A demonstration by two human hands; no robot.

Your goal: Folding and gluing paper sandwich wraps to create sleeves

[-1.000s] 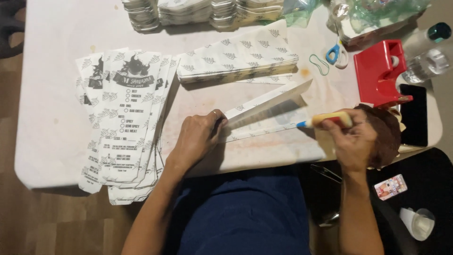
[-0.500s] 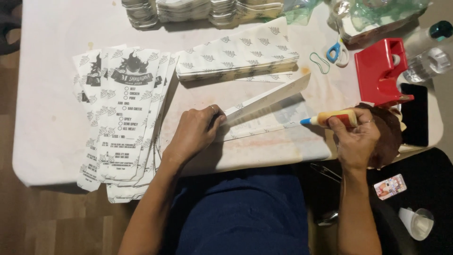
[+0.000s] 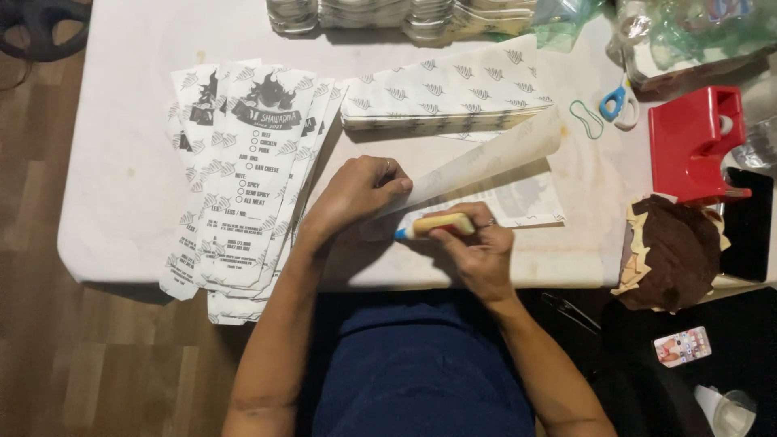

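My left hand [image 3: 356, 194] pins down the near end of a long printed paper sheet [image 3: 486, 162] whose flap is lifted and tilted up to the right on the white table [image 3: 121, 162]. My right hand [image 3: 477, 247] grips a yellow glue stick [image 3: 433, 226] with a blue tip, held sideways with the tip pointing left, touching the paper just below my left fingers. A fanned spread of finished printed paper sleeves [image 3: 243, 178] lies to the left of my left hand.
A stack of leaf-patterned sheets [image 3: 445, 93] lies behind the hands. Blue-handled scissors [image 3: 619, 101], a green rubber band [image 3: 586, 118] and a red tape dispenser [image 3: 692, 142] sit at the right. A brown lump with paper scraps [image 3: 672, 251] rests at the table's right edge.
My right hand has brought the glue stick from the right over to the left, down to the near end of the sheet. The left hand has stayed on the paper.
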